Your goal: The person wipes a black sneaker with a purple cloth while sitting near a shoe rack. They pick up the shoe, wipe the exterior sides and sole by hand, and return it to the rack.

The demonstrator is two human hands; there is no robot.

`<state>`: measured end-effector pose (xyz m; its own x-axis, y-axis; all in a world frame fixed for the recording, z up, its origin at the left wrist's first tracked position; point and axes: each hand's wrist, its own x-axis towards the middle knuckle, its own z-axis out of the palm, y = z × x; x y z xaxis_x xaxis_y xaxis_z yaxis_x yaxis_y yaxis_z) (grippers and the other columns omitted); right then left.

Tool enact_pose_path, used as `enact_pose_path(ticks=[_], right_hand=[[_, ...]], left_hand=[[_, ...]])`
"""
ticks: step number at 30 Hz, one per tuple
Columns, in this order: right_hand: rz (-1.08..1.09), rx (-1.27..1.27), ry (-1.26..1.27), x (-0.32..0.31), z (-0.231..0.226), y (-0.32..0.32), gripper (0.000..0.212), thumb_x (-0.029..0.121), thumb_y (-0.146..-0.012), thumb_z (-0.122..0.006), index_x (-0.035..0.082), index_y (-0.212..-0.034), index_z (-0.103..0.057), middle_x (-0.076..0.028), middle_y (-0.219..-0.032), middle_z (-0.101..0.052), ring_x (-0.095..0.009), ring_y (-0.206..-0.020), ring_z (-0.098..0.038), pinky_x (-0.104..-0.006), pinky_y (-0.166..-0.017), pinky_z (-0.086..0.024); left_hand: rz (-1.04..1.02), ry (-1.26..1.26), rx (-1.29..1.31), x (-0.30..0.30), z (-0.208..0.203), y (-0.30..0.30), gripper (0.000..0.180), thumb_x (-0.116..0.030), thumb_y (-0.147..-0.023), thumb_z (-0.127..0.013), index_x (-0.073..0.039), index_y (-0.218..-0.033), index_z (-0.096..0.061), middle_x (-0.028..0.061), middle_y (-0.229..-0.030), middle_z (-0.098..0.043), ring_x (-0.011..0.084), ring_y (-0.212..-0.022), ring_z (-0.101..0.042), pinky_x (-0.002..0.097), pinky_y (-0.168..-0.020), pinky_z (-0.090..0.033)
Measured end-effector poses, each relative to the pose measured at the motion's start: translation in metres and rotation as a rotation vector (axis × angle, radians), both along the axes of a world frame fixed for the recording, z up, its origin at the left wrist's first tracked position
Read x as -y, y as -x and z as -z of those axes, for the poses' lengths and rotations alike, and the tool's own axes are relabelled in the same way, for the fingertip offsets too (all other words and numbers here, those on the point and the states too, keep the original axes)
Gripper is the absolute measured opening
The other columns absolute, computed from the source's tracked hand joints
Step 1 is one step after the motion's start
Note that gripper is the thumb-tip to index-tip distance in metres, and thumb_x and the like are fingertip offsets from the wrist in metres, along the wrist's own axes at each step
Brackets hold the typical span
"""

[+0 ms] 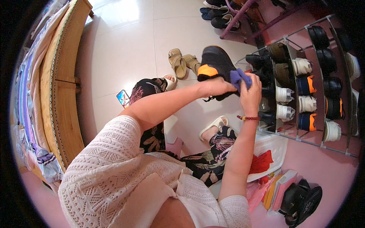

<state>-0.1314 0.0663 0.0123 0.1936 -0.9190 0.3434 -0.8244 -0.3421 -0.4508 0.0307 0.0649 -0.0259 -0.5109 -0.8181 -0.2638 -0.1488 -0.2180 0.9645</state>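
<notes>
A black shoe with an orange patch [217, 60] is held out in front of me, its toe pointing away. My left hand [217, 88] grips it at the near end, fingers partly hidden behind the shoe. In my right hand [251, 95] is a bunched purple cloth [240, 79], pressed against the shoe's right side. A red bead bracelet [249, 118] circles my right wrist.
A wire shoe rack [287, 40] with several pairs stands at the right. Tan sandals [177, 64] and a phone [123, 98] lie on the tiled floor. A wooden bed frame [62, 87] runs along the left; a white tub [279, 146] with red cloth and a black bag [302, 201] are at lower right.
</notes>
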Motion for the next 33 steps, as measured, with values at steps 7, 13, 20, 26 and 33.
enact_pose_path(ticks=[7, 13, 20, 26, 33], right_hand=[[0.177, 0.333, -0.026, 0.003, 0.016, 0.016, 0.030, 0.027, -0.089, -0.059, 0.005, -0.109, -0.056, -0.015, -0.102, -0.054, -0.029, -0.099, -0.053, -0.0383, -0.089, -0.041], [-0.068, 0.223, -0.020, -0.013, -0.018, -0.049, 0.026, 0.021, -0.082, -0.066, 0.004, -0.100, -0.058, -0.013, -0.096, -0.054, -0.031, -0.094, -0.053, -0.0387, -0.083, -0.042], [-0.023, 0.234, 0.010, 0.000, 0.006, -0.027, 0.020, 0.015, -0.088, -0.057, 0.003, -0.104, -0.053, -0.014, -0.103, -0.051, -0.030, -0.099, -0.052, -0.0366, -0.088, -0.041], [0.155, 0.184, 0.040, 0.005, 0.024, -0.007, 0.026, 0.015, -0.088, -0.057, 0.004, -0.112, -0.054, -0.014, -0.114, -0.053, -0.031, -0.109, -0.049, -0.0395, -0.094, -0.038], [-0.153, 0.296, 0.134, -0.013, -0.023, -0.052, 0.024, 0.007, -0.080, -0.061, 0.004, -0.104, -0.059, -0.013, -0.106, -0.059, -0.031, -0.103, -0.055, -0.0392, -0.091, -0.042]], left_hand=[[-0.136, -0.219, 0.105, 0.004, -0.027, -0.001, 0.042, -0.046, -0.076, -0.066, -0.004, -0.078, -0.067, 0.0014, -0.071, -0.059, 0.0124, -0.061, -0.051, 0.0272, -0.054, -0.039], [0.075, 0.095, -0.353, 0.002, 0.000, 0.009, 0.032, -0.023, -0.091, -0.053, -0.008, -0.119, -0.050, 0.0049, -0.111, -0.054, 0.0114, -0.100, -0.048, 0.0288, -0.086, -0.045], [-0.010, -0.126, 0.215, 0.000, -0.018, -0.001, 0.039, -0.042, -0.077, -0.059, -0.004, -0.076, -0.065, 0.0053, -0.069, -0.058, 0.0170, -0.065, -0.055, 0.0317, -0.057, -0.044], [-0.070, -0.162, 0.230, 0.003, -0.027, -0.001, 0.038, -0.045, -0.078, -0.058, -0.009, -0.068, -0.063, 0.0022, -0.066, -0.056, 0.0126, -0.058, -0.052, 0.0282, -0.049, -0.039], [-0.012, 0.221, -0.218, 0.011, 0.027, 0.017, 0.031, -0.027, -0.086, -0.057, -0.007, -0.110, -0.059, 0.0060, -0.102, -0.062, 0.0142, -0.093, -0.055, 0.0300, -0.079, -0.047]])
